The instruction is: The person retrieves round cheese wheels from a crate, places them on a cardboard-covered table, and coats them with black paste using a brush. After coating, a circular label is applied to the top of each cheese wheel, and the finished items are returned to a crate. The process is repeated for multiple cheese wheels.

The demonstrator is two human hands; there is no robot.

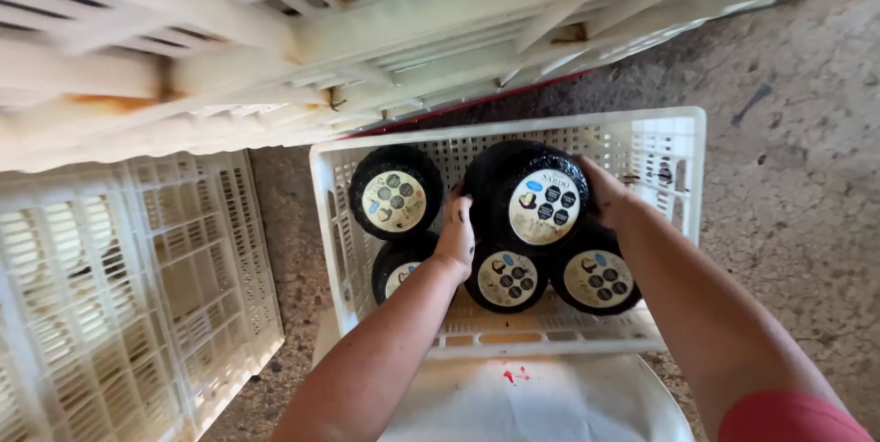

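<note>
Centrally, the left hand (456,233) and right hand (605,193) clasped a black-rinded cheese wheel (529,193) between them, fingers pressed to its sides, above the white slatted crate (678,144). Four more wheels (397,192) filled the crate's left and lower parts, leaving open room at its upper right corner. Another white crate (183,249) stood lower left, apart across bare concrete floor (807,176).
</note>
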